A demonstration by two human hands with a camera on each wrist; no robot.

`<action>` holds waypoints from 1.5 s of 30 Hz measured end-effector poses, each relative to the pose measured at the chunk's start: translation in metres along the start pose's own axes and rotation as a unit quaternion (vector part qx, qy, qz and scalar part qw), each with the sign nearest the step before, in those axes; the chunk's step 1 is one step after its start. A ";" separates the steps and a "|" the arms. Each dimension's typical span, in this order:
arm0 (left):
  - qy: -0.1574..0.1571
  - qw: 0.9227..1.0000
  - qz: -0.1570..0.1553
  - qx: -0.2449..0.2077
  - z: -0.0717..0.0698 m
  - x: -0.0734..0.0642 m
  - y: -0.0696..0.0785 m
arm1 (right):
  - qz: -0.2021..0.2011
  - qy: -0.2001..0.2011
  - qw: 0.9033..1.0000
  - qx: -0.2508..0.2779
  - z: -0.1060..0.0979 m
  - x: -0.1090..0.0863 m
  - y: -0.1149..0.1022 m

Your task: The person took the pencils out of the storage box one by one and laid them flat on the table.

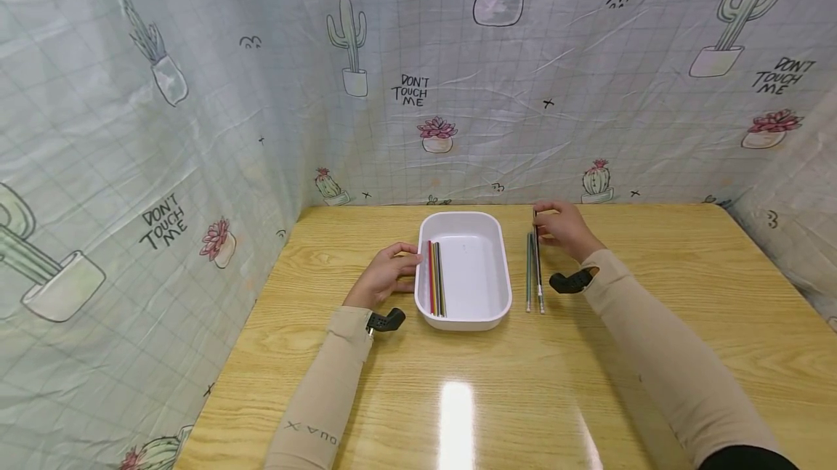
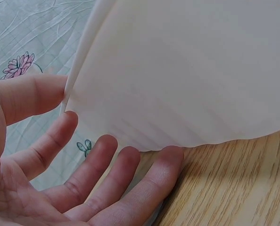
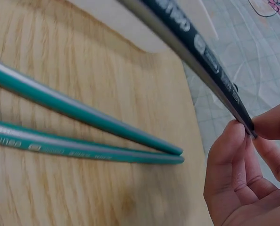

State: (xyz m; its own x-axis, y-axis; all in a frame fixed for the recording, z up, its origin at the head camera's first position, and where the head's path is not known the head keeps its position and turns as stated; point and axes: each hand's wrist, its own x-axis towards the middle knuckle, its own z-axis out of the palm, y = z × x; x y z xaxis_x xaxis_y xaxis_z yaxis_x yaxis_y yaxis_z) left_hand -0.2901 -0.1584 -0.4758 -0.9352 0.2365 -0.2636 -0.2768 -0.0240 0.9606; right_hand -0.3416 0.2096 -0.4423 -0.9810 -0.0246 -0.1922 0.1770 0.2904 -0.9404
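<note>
A white plastic tray [image 1: 474, 266] stands on the table. Inside it, along the left wall, lie several pencils [image 1: 436, 277] in red, yellow and dark colours. My left hand [image 1: 389, 274] holds the tray's left side, thumb at the rim and fingers spread against the outer wall [image 2: 177, 94]. With thumb and fingertips, my right hand [image 1: 565, 230] pinches a black pencil [image 3: 196, 52] by its far end. This pencil is raised at a slant above two green pencils [image 3: 97, 115], which lie on the wood right of the tray, their far ends close together.
The wooden table [image 1: 314, 383] reaches back to a hanging sheet [image 1: 366, 136] printed with cacti, which also covers the left side. A black wrist device [image 1: 386, 320] sits on the left wrist, another [image 1: 570, 282] on the right.
</note>
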 end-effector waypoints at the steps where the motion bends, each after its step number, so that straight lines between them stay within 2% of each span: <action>1: 0.001 1.000 0.000 0.000 0.000 0.000 0.000 | 0.004 -0.001 1.000 0.002 -0.001 0.000 0.001; 4: 0.003 1.000 -0.001 0.001 0.001 0.001 0.001 | 0.018 -0.011 1.000 0.002 -0.002 -0.007 -0.004; 8: 0.002 1.000 -0.002 0.001 0.001 0.001 0.001 | 0.020 -0.008 1.000 -0.007 -0.004 -0.007 0.001; 11: 0.002 1.000 -0.004 0.005 0.000 0.001 0.002 | 0.015 0.000 1.000 -0.017 -0.005 0.000 0.013; 20: 0.003 1.000 -0.003 0.003 -0.001 0.001 0.003 | 0.008 0.010 0.999 -0.041 -0.006 0.006 0.024; 27: -0.003 1.000 -0.002 0.007 -0.003 0.002 0.002 | 0.008 0.012 0.998 -0.053 -0.005 0.007 0.029; 45: 0.004 1.000 0.002 0.005 -0.002 0.004 0.000 | 0.012 0.018 0.996 -0.082 0.001 0.008 0.034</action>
State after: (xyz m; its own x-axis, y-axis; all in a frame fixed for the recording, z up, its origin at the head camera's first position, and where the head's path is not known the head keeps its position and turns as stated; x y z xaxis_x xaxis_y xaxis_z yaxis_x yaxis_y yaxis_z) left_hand -0.2940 -0.1592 -0.4768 -0.9382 0.2285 -0.2598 -0.2701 -0.0145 0.9627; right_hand -0.3432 0.2185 -0.4757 -0.9793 0.0189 -0.2016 0.1890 0.4433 -0.8762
